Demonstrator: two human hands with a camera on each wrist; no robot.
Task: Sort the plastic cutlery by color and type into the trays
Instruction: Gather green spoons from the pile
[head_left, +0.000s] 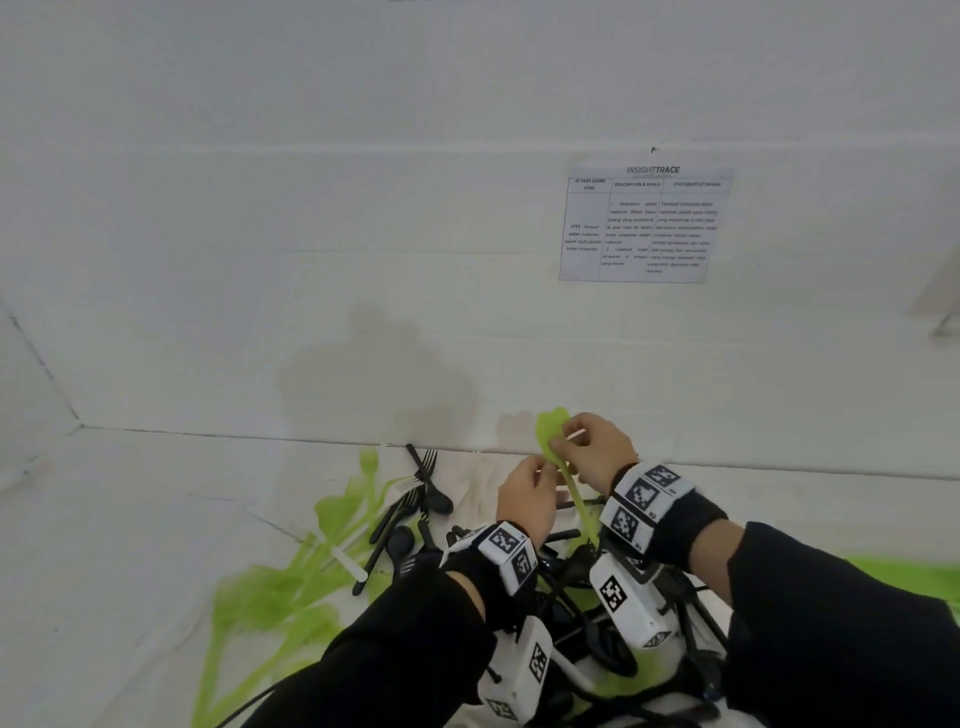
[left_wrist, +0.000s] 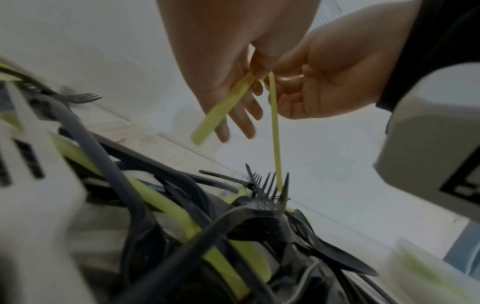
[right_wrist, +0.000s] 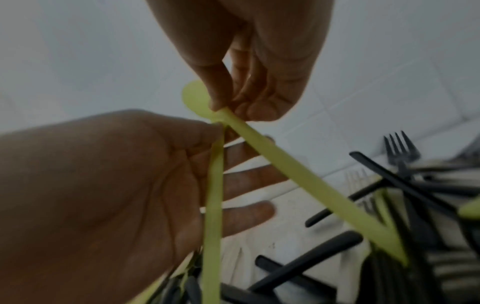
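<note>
Centre frame, above the black cutlery pile (head_left: 415, 519): my left hand (head_left: 524, 499) and right hand (head_left: 597, 452) each pinch a green spoon (head_left: 550, 431), handles crossing; second green spoon (right_wrist: 213, 216) hangs downward.

Green spoons (head_left: 552, 434), black forks (head_left: 427, 464)

The green spoons (right_wrist: 306, 181) I hold are thin, matt, slightly see-through plastic. The black forks (head_left: 426, 467) under my wrists are smooth plastic with a dull sheen. They lie on creased white cloth (head_left: 130, 545), and a printed paper sheet (head_left: 641, 226) hangs on the matt white wall (head_left: 311, 208).
</note>
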